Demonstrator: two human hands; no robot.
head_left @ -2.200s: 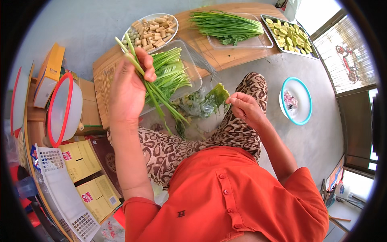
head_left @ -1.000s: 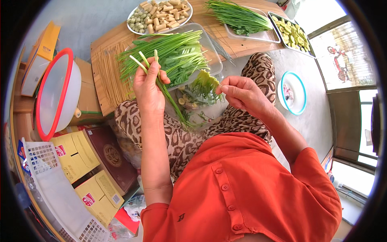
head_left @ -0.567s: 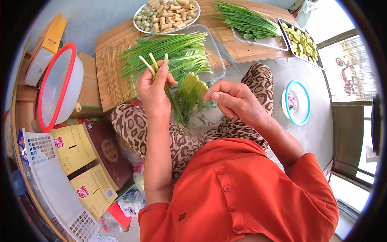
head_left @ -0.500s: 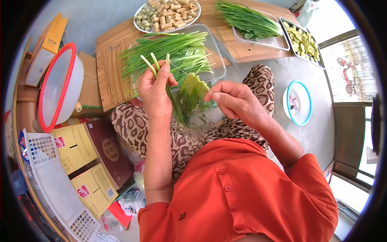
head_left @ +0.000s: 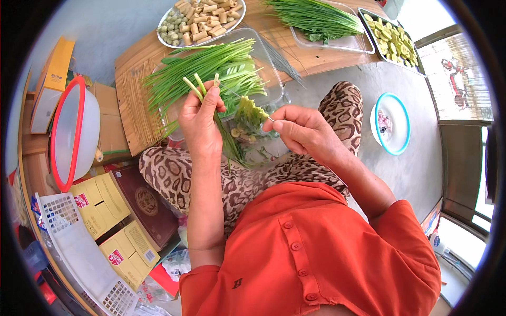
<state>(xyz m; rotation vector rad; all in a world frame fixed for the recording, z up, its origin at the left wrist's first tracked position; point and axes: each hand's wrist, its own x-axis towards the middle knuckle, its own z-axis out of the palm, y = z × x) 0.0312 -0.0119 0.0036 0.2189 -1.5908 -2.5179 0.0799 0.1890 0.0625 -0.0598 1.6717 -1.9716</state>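
Observation:
My left hand [head_left: 203,124] pinches a few chive stalks [head_left: 227,145], their pale cut ends sticking up past the fingers and the green leaves hanging toward my lap. In my right hand [head_left: 303,131] is a thin skewer [head_left: 270,119], gripped near its end between thumb and fingers. Folded chives [head_left: 247,112] are bunched on the skewer close to my right fingers. Its other end reaches the stalk tips at my left thumb. Just beyond, loose chives [head_left: 205,63] heap over a clear plastic tray [head_left: 278,89].
Thin wooden sticks [head_left: 138,105] lie on the table's left. Behind are a plate of tan tubes and greenish balls [head_left: 203,23], another chive tray [head_left: 321,21] and a tray of yellow-green slices [head_left: 392,45]. A blue-rimmed basin [head_left: 391,124] stands right; a red-rimmed tub [head_left: 74,134] and cartons [head_left: 100,203] left.
The greens on the skewer look narrower and more bunched near my right hand. Both hands stay almost in place. The view has shifted slightly, so the table sits farther left.

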